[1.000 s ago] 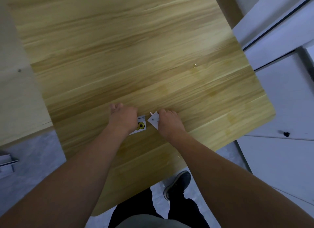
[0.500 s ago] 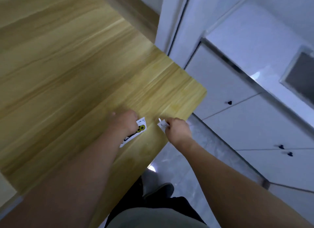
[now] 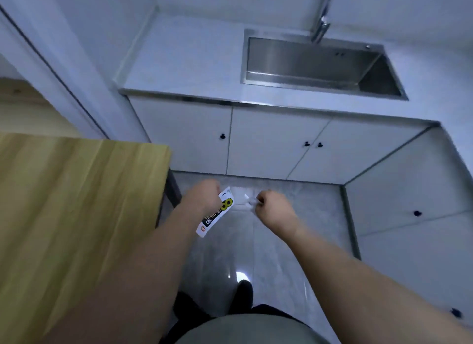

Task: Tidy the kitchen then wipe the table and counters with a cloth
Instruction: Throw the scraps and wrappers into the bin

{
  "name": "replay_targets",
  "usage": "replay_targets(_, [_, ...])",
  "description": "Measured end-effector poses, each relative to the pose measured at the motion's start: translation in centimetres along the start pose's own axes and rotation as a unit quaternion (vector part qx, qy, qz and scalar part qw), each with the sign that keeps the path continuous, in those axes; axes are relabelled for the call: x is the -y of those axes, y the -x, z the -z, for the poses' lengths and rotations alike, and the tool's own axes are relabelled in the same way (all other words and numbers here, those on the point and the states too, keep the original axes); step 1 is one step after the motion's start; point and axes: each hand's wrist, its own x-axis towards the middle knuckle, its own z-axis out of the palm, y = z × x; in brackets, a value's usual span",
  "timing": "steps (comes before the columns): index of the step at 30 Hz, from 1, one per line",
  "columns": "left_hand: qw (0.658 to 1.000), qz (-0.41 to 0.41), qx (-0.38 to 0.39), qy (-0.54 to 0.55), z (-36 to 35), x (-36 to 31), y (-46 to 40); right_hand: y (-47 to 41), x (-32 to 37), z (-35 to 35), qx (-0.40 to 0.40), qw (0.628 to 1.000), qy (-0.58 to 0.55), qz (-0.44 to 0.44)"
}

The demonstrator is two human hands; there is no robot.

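over the grey floor (image 3: 268, 254), the left hand (image 3: 204, 197) grips a white wrapper (image 3: 216, 211) with yellow and black print, its loose end hanging down. just beside it the right hand (image 3: 271, 206) is curled, pinching a small white scrap (image 3: 247, 199). both are held clear of the wooden desk (image 3: 76, 202) at left. beyond stand white cabinets (image 3: 268, 149), then the counter (image 3: 184, 69) with a steel sink (image 3: 312, 61) and tap (image 3: 321, 26).
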Motion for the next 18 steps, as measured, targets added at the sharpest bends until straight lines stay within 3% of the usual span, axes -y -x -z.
replay_targets(5, [0.996, -0.071, 0.031, -0.051, -3.9, -10.5, -1.9, 3.1, -10.7, 2.7, -0.032, 0.992, -0.085, -0.087])
replay_targets(10, [0.97, -0.181, 0.091, -0.134, -9.9, -22.4, -2.6, 8.8, -21.2, 3.9, -0.078, 0.951, -0.19, -0.232])
replay_targets(18, [0.868, -0.374, 0.175, -0.277, -22.6, -40.7, 2.8, 21.9, -34.9, 2.7, -0.169, 0.838, -0.286, -0.432])
